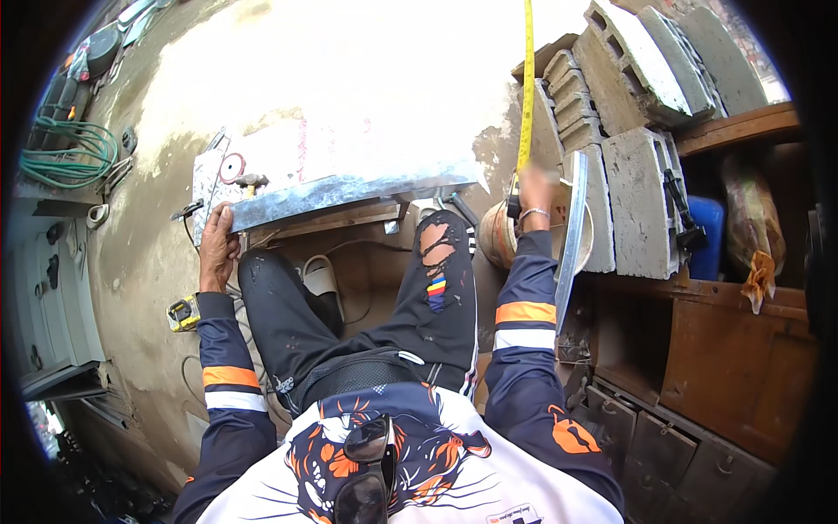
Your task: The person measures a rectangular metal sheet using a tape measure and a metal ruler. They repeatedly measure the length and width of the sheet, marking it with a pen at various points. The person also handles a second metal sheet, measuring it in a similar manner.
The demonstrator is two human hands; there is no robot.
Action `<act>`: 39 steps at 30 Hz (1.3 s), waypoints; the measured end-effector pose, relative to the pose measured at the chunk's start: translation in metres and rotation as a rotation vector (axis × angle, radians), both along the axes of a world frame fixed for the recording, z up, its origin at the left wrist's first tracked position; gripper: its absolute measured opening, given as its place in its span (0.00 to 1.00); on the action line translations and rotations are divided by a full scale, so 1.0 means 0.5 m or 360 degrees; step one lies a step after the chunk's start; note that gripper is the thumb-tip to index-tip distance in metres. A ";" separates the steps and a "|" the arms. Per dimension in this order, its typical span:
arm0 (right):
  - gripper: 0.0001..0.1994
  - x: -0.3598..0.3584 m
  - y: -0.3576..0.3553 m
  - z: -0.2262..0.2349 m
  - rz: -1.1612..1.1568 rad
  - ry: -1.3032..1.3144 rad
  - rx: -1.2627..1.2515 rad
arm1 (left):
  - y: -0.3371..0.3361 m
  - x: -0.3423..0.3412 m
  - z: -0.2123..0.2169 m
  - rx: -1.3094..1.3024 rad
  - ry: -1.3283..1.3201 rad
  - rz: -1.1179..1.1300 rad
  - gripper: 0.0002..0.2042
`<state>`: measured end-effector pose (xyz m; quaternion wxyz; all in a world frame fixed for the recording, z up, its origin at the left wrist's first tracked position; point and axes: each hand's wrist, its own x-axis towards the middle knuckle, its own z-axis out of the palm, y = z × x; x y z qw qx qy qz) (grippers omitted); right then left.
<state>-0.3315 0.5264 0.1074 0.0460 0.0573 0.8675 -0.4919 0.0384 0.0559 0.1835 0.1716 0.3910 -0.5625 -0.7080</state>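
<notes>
My left hand (218, 249) grips the left end of a long, flat galvanized metal strip (349, 194), which lies across the front of a low worktable. The fingers are closed on its edge. Off to the right, my right hand (537, 194), slightly blurred, is closed around a tape measure (513, 206). Its yellow blade (527, 96) is pulled out and runs straight away from me past the top of the view. A second metal channel (573, 240) leans upright beside my right forearm. Behind the left end of the strip lie a hammer (253, 181) and a round red-rimmed disc (232, 168).
Hollow concrete blocks (642, 196) are stacked at the right, by a blue container (705, 236) and wooden cabinet (733, 358). A bucket (497, 236) stands near my right knee. A yellow-black tool (183, 313) sits by my left wrist. A green hose (74, 153) lies coiled far left.
</notes>
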 end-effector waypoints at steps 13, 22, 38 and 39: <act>0.16 0.176 -0.003 -0.485 -0.0137 -0.0804 0.0416 | 0.016 0.010 -0.016 -0.0021 -0.0093 0.0186 0.17; 0.18 0.149 -0.011 -0.668 -0.0005 -0.1062 0.0697 | 0.032 0.014 -0.037 -0.0167 -0.0029 0.0237 0.19; 0.18 0.100 -0.020 -0.713 -0.0057 -0.1023 0.0807 | 0.010 0.025 -0.059 -0.0163 -0.0035 0.0425 0.20; 0.18 0.099 -0.017 -0.714 -0.0089 -0.1074 0.0778 | 0.008 0.025 -0.060 -0.0150 -0.0033 0.0421 0.20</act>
